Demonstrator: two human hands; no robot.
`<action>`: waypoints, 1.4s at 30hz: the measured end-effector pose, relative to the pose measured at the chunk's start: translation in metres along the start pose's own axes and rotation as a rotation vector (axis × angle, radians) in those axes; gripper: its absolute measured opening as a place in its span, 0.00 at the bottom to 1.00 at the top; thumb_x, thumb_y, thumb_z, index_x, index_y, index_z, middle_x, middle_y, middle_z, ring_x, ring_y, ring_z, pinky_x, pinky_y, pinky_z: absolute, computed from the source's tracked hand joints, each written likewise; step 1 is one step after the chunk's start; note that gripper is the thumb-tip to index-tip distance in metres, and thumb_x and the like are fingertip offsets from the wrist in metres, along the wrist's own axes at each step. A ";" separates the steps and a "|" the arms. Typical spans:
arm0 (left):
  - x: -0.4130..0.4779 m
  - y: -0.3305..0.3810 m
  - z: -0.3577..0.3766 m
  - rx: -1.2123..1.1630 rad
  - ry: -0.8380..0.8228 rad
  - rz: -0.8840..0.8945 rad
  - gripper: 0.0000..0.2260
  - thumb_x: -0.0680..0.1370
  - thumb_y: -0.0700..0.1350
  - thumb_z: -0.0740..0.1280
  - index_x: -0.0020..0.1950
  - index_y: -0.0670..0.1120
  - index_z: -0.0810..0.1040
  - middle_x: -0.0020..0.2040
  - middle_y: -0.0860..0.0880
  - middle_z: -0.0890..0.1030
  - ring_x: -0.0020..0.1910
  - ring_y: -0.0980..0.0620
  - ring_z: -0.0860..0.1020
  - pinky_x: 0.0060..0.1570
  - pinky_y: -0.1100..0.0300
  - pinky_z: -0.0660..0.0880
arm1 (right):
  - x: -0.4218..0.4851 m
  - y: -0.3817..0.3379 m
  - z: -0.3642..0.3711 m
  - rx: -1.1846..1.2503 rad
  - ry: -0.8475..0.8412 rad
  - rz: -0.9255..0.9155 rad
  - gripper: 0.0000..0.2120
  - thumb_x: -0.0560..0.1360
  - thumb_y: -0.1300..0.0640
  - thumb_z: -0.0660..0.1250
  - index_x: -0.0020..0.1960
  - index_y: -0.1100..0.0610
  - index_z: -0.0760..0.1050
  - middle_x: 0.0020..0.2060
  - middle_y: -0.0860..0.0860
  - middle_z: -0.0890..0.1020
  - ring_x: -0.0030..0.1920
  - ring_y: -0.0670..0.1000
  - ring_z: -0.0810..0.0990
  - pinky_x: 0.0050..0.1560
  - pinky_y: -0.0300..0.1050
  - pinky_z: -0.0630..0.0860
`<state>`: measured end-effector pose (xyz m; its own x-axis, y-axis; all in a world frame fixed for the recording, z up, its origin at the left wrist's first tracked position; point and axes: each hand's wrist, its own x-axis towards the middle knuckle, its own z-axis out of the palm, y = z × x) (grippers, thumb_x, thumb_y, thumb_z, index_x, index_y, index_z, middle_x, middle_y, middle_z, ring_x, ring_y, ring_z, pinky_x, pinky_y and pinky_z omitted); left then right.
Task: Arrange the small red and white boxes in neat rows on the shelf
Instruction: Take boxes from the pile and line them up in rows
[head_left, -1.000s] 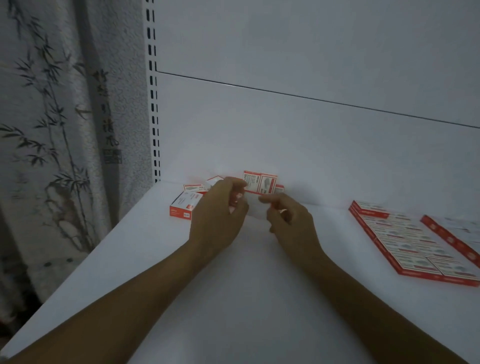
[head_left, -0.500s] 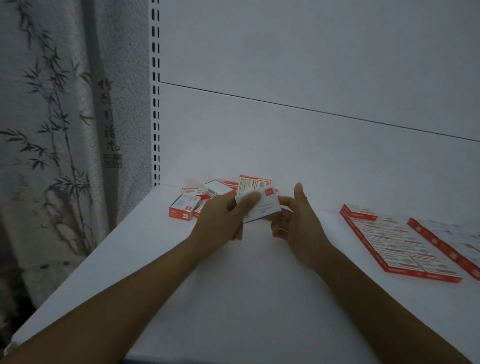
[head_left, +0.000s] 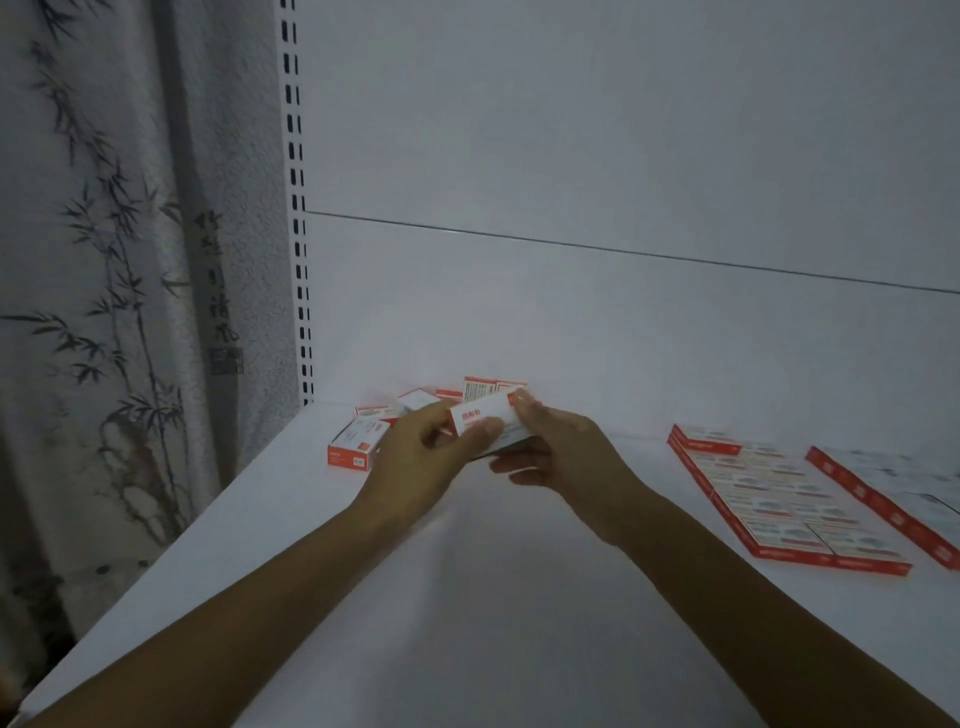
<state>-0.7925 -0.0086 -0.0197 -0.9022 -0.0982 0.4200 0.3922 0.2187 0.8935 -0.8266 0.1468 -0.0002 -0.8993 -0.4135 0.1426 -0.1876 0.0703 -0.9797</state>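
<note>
1. the shelf (head_left: 493, 613) is bare white board from its front edge up to your hands. there is open room in the middle, between the clutter on the left and the laid boxes on the right.
2. its left edge runs along the slotted post (head_left: 300, 270), with a bamboo-print curtain (head_left: 104, 312) beyond. the panel (head_left: 623, 332) closes off the back.
3. the pile (head_left: 358, 447) lies jumbled in the back left corner, just behind and left of your hands. one of its boxes stands on edge near the panel.
4. the near row (head_left: 779, 499) lies flat on the right, box touching box, running from the back toward the front edge. the far row (head_left: 883, 493) sits just beside it (partly cut off by the frame).
5. the box (head_left: 483, 418) has its long axis left to right, with the right end tipped a little higher. its white printed face is toward you and its red end is on the right.
6. your left hand (head_left: 415, 467) grips the left half, thumb across the front face.
7. your right hand (head_left: 566, 452) pinches the right end, one fingertip on the top corner and the other fingers underneath.
8. the box sits between both hands, in front of the pile and well apart from the rows.
</note>
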 end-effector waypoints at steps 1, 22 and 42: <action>0.000 0.004 0.002 -0.019 -0.009 -0.009 0.14 0.75 0.50 0.66 0.58 0.46 0.79 0.51 0.52 0.82 0.49 0.53 0.80 0.38 0.68 0.75 | -0.004 -0.006 -0.004 -0.016 -0.024 -0.003 0.16 0.76 0.42 0.57 0.53 0.50 0.77 0.46 0.54 0.84 0.43 0.53 0.83 0.50 0.47 0.78; -0.013 0.079 0.225 -0.164 -0.290 -0.113 0.11 0.76 0.48 0.65 0.57 0.48 0.79 0.49 0.50 0.84 0.44 0.51 0.83 0.42 0.64 0.78 | -0.133 -0.006 -0.224 -0.614 0.204 -0.371 0.26 0.68 0.54 0.73 0.60 0.41 0.65 0.43 0.36 0.77 0.41 0.40 0.80 0.40 0.30 0.77; -0.003 0.059 0.459 0.813 -0.367 0.272 0.26 0.75 0.55 0.65 0.71 0.52 0.64 0.69 0.52 0.69 0.68 0.51 0.66 0.62 0.53 0.67 | -0.197 0.065 -0.478 -0.653 0.306 -0.008 0.25 0.66 0.59 0.75 0.62 0.52 0.74 0.43 0.55 0.83 0.39 0.50 0.80 0.39 0.37 0.74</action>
<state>-0.8489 0.4503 -0.0416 -0.8523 0.3392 0.3982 0.4776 0.8152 0.3278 -0.8503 0.6672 -0.0246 -0.9492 -0.1500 0.2767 -0.3069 0.6365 -0.7076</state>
